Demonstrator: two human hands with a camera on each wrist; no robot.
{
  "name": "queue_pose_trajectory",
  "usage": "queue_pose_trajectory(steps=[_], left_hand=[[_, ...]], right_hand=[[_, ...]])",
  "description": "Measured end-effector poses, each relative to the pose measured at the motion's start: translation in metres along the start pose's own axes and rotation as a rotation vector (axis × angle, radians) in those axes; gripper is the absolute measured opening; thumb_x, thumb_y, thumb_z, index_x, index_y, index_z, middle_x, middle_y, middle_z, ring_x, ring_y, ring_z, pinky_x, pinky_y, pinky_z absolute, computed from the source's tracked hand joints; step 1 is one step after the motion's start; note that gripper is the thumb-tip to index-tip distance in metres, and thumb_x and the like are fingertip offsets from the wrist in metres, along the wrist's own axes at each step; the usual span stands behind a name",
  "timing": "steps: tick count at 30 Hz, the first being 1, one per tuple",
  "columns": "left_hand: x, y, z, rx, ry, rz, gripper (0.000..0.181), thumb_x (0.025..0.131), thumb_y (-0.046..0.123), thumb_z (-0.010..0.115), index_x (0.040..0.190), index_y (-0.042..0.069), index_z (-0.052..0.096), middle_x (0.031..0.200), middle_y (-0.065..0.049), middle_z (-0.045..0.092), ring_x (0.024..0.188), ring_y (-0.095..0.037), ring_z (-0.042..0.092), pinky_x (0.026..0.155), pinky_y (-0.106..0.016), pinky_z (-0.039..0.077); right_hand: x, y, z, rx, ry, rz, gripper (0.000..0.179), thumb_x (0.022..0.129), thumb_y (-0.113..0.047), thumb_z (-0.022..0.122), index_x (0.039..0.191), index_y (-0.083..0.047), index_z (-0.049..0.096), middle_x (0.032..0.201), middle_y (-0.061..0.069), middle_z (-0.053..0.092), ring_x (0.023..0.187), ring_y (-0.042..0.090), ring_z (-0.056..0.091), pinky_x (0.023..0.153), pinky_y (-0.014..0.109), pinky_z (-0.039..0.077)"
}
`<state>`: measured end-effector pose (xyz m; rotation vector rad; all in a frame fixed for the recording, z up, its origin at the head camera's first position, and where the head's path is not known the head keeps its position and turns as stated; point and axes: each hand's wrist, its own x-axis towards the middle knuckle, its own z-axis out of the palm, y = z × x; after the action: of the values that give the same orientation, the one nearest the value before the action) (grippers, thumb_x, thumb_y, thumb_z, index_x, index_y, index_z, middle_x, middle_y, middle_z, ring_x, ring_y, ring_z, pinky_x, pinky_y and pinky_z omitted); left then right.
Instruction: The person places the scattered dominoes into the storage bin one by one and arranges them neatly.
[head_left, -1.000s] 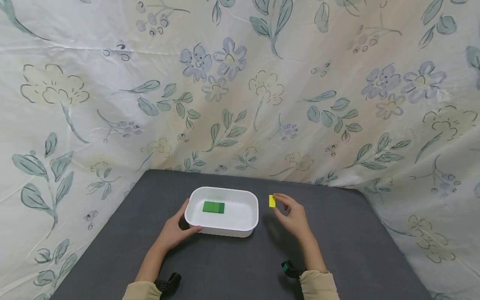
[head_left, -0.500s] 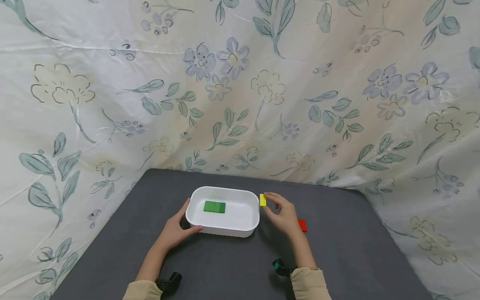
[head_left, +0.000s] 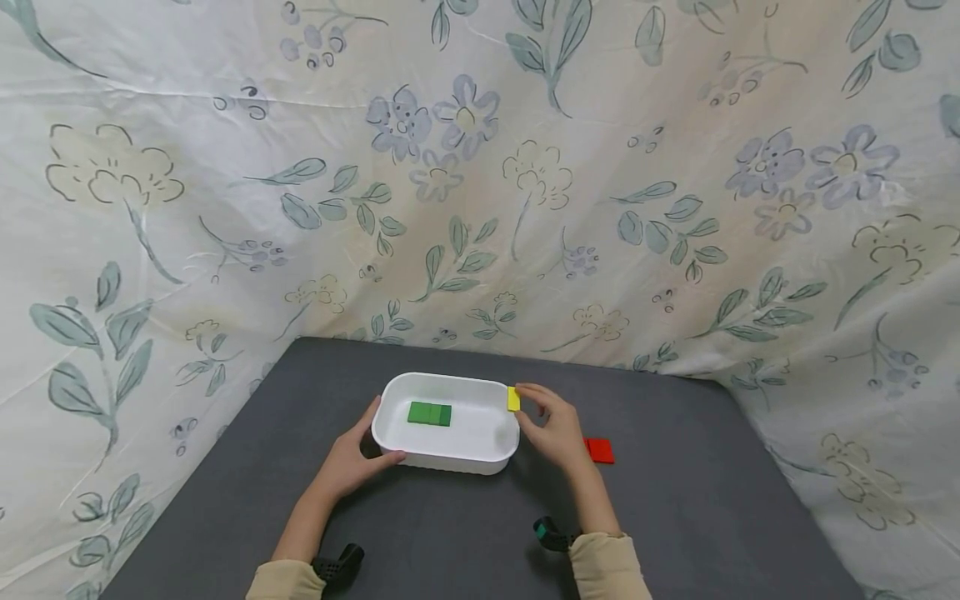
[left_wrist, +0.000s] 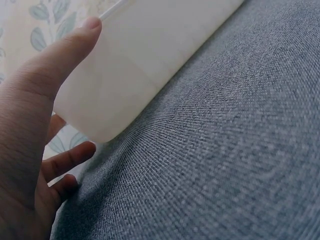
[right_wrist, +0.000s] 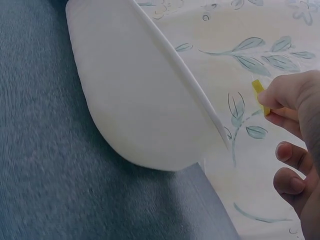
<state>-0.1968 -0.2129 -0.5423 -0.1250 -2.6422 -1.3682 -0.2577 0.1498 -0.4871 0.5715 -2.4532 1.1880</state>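
Observation:
A white plastic container (head_left: 457, 462) with rounded corners stands on the dark table. Inside it, left of centre, lie several green blocks (head_left: 429, 414) side by side in a row. My left hand (head_left: 348, 462) holds the container's left end, thumb against the front wall; in the left wrist view the thumb (left_wrist: 75, 47) presses on the wall near the rim. Between thumb and fingertips my right hand (head_left: 553, 427) pinches a small flat yellow block (head_left: 513, 399) at the container's right rim, raised off the table. The right wrist view shows the yellow block (right_wrist: 261, 96) edge-on.
Red blocks (head_left: 601, 451) lie on the dark table (head_left: 697, 500) to the right, partly behind my right forearm. A floral cloth (head_left: 480, 208) hangs behind and around the table. Each wrist wears a black strap.
My right hand has moved left with the yellow block, from beside the container to its right rim. The red blocks have come into sight. My left hand stays in place.

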Motion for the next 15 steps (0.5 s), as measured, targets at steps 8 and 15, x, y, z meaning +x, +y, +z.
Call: queue_pose_trajectory(steps=[8, 15], left_hand=[[0.0, -0.001, 0.0, -0.01, -0.004, -0.001, 0.121, 0.079, 0.05, 0.092, 0.171, 0.012, 0.022, 0.172, -0.015, 0.032, 0.158, -0.042, 0.031, 0.123, -0.07, 0.026], [0.0, -0.002, 0.0, -0.009, 0.001, 0.014, 0.121, 0.08, 0.05, 0.092, 0.17, 0.011, 0.023, 0.172, -0.015, 0.032, 0.158, -0.042, 0.031, 0.122, -0.07, 0.027]], right_hand=[[0.003, -0.01, 0.011, 0.014, -0.021, -0.024, 0.038, 0.091, -0.006, 0.08, 0.129, -0.011, 0.077, 0.132, 0.005, 0.073, 0.079, 0.019, 0.054, 0.056, 0.023, 0.036], [0.006, -0.018, 0.021, 0.002, -0.056, -0.006, 0.037, 0.092, -0.008, 0.08, 0.129, -0.011, 0.078, 0.132, 0.004, 0.074, 0.077, 0.023, 0.056, 0.056, 0.024, 0.034]])
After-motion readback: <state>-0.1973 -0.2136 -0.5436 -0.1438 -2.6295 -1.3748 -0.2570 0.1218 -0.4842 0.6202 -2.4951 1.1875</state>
